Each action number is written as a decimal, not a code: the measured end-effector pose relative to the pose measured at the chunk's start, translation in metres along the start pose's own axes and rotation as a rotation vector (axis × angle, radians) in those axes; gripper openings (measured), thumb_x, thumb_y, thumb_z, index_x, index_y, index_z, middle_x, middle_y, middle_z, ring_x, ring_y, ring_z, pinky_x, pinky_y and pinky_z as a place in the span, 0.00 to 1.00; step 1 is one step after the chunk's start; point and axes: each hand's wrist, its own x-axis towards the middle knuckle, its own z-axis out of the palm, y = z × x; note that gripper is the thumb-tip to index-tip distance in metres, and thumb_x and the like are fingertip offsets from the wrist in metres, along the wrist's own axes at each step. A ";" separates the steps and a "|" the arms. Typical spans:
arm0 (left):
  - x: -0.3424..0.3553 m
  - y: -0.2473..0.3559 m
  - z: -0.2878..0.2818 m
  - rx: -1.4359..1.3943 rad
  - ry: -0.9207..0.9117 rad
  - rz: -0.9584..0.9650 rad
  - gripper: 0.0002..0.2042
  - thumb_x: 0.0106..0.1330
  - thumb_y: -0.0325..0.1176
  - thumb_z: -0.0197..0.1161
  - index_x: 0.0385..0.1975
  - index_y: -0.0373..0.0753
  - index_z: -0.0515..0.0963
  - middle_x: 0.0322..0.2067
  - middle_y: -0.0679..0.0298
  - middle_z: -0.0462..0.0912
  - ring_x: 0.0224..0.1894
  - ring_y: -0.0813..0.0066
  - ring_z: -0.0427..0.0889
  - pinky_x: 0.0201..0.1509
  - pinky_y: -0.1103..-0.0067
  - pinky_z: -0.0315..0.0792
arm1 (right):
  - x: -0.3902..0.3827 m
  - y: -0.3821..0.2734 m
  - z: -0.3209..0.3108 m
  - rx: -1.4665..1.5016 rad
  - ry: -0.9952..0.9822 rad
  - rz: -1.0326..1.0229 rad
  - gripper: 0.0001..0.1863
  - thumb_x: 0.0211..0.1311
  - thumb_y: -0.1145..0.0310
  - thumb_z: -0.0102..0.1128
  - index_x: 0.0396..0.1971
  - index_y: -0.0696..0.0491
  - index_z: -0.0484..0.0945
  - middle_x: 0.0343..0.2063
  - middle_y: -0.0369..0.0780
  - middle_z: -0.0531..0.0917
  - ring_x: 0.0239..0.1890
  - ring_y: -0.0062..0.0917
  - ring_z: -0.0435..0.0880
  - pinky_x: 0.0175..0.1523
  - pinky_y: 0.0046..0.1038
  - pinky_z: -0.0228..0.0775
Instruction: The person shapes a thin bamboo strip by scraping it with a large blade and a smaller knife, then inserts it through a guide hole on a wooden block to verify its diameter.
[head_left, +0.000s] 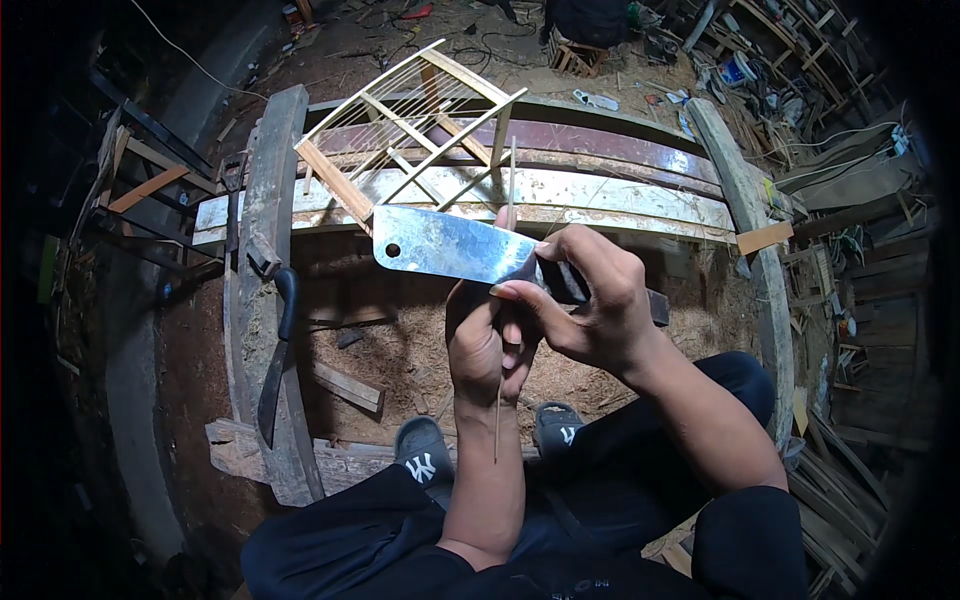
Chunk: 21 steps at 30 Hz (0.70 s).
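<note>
**Cleaver (pixel 445 240) and thin strip (pixel 498 430) are held crosswise over littered workshop ground**

The cleaver is pinched near the heel of its blade by the thumb and forefinger of the right hand (pixel 605 290), and the metal is pointed between nine and ten o'clock. The strip is enclosed by the curled fingers of the left hand (pixel 478 340), one end aimed at twelve o'clock, the other at six, along the forearm. Contact between edge and strip cannot be told, the crossing being hidden by the blade. A left fingertip is seen just past the blade's upper edge, so any pressure is probably best directed clear of it, with the strip firmly supported, the blade's angle kept constant and strokes kept light. A slatted wooden frame (pixel 405 128) is seen at eleven o'clock; between eight and nine, a curved knife (pixel 274 370) is rested at a beam (pixel 272 180).
</note>
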 end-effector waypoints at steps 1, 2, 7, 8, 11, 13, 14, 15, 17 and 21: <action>0.000 0.000 0.002 0.009 0.004 -0.007 0.17 0.81 0.36 0.43 0.30 0.38 0.75 0.13 0.72 0.68 0.06 0.85 0.60 0.07 0.88 0.55 | 0.000 0.000 0.000 -0.007 0.006 0.001 0.21 0.54 0.59 0.79 0.31 0.57 0.75 0.24 0.43 0.79 0.22 0.36 0.83 0.25 0.32 0.74; 0.000 0.000 0.002 0.014 0.006 -0.012 0.18 0.81 0.37 0.43 0.28 0.39 0.75 0.13 0.72 0.68 0.06 0.85 0.60 0.07 0.88 0.55 | 0.000 0.000 0.000 -0.008 0.006 0.002 0.21 0.54 0.59 0.79 0.31 0.57 0.75 0.24 0.43 0.79 0.22 0.36 0.83 0.25 0.32 0.74; -0.001 0.001 0.004 -0.052 0.051 -0.048 0.19 0.81 0.38 0.42 0.28 0.39 0.75 0.12 0.71 0.68 0.06 0.85 0.60 0.07 0.87 0.55 | 0.001 0.000 0.003 -0.009 0.019 0.011 0.22 0.54 0.58 0.79 0.30 0.56 0.75 0.23 0.43 0.79 0.21 0.36 0.83 0.25 0.33 0.74; -0.001 0.001 0.004 -0.069 0.052 -0.056 0.19 0.81 0.38 0.42 0.28 0.39 0.75 0.12 0.71 0.68 0.06 0.85 0.60 0.07 0.87 0.55 | 0.001 0.000 0.002 -0.009 0.019 0.011 0.22 0.54 0.58 0.79 0.30 0.56 0.75 0.23 0.43 0.79 0.21 0.36 0.83 0.25 0.33 0.74; -0.001 0.000 0.005 -0.069 0.086 -0.055 0.19 0.81 0.38 0.42 0.29 0.39 0.75 0.13 0.71 0.69 0.06 0.85 0.60 0.07 0.87 0.55 | 0.000 0.001 0.002 -0.021 0.018 0.022 0.22 0.54 0.57 0.79 0.30 0.56 0.75 0.23 0.43 0.79 0.21 0.36 0.83 0.25 0.33 0.74; -0.001 0.000 0.004 -0.073 0.069 -0.054 0.19 0.81 0.38 0.41 0.29 0.38 0.75 0.13 0.71 0.69 0.06 0.85 0.60 0.08 0.87 0.55 | 0.000 0.000 0.002 -0.031 0.016 0.042 0.23 0.54 0.56 0.79 0.30 0.56 0.75 0.23 0.43 0.80 0.21 0.35 0.83 0.25 0.33 0.74; -0.002 -0.001 0.002 -0.077 0.055 -0.056 0.19 0.81 0.38 0.41 0.30 0.38 0.75 0.13 0.70 0.69 0.06 0.85 0.60 0.08 0.87 0.55 | 0.000 0.000 0.002 -0.030 0.016 0.043 0.23 0.54 0.56 0.79 0.30 0.56 0.75 0.23 0.43 0.80 0.21 0.35 0.83 0.25 0.33 0.74; -0.002 -0.001 0.001 -0.082 0.041 -0.057 0.19 0.81 0.38 0.41 0.30 0.38 0.75 0.13 0.70 0.70 0.06 0.85 0.60 0.08 0.87 0.55 | 0.001 0.000 0.002 -0.029 0.021 0.045 0.23 0.54 0.56 0.79 0.30 0.56 0.75 0.23 0.43 0.80 0.21 0.35 0.83 0.25 0.33 0.74; -0.002 -0.003 -0.004 -0.040 0.049 -0.071 0.18 0.81 0.37 0.41 0.31 0.37 0.75 0.13 0.70 0.70 0.06 0.85 0.60 0.08 0.87 0.55 | 0.001 0.000 0.001 -0.027 0.027 0.047 0.23 0.54 0.55 0.79 0.29 0.56 0.75 0.23 0.43 0.80 0.21 0.35 0.83 0.25 0.33 0.74; -0.002 -0.004 -0.010 -0.092 0.046 -0.102 0.18 0.81 0.38 0.41 0.33 0.36 0.76 0.14 0.70 0.70 0.06 0.85 0.60 0.08 0.87 0.55 | 0.001 0.000 0.002 -0.046 0.021 0.057 0.23 0.54 0.55 0.79 0.29 0.56 0.75 0.23 0.43 0.80 0.21 0.35 0.83 0.25 0.32 0.73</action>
